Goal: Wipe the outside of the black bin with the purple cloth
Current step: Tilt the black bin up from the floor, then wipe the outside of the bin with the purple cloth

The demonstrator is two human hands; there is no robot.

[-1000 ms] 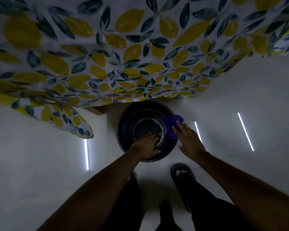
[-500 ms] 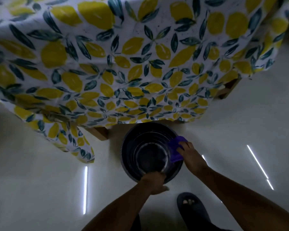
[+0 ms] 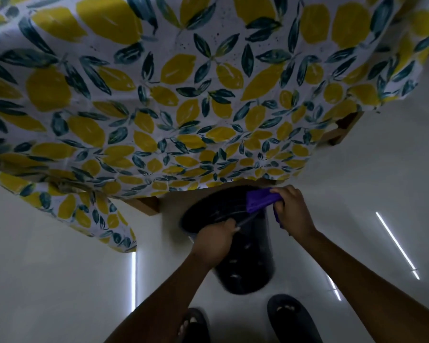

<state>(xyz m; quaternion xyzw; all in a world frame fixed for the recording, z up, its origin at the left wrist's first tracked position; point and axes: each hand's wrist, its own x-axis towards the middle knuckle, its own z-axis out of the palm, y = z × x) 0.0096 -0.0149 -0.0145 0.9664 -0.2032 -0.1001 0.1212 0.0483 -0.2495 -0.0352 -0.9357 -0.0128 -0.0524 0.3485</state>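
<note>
Bin-wiping stance seen from above. Black bin (image 3: 245, 258) occupies the lower centre of the frame on a pale glossy floor (image 3: 60, 280), just below the hem of a lemon-print tablecloth (image 3: 183, 95). It is tilted: its open mouth faces toward the upper left of the frame, under the cloth's edge, and its base sits toward the lower centre, near two dark sandals (image 3: 292, 318). Long axis therefore runs from upper left to lower centre, with the near side wall turned up toward the camera.

Left hand (image 3: 214, 240) is curled closed over the near rim, fingers hooked inside the mouth, bracing the bin in its lean. Right hand (image 3: 291, 214) is closed around the purple cloth (image 3: 260, 200), bunching it in the fist; the cloth's free end lies against the rim at the upper right of the bin, and a small tail shows below the fist.

Suggested technique, as a judgement: keep the rim grip firm so the tilted bin cannot roll or slip on the smooth floor, flatten the cloth into a broad pad, and draw it along the long axis from rim toward base in overlapping strokes. Rotating the bin by the rim between strokes should bring the hidden far wall round. Ribbing or perforations on the wall are too dim to confirm.
</note>
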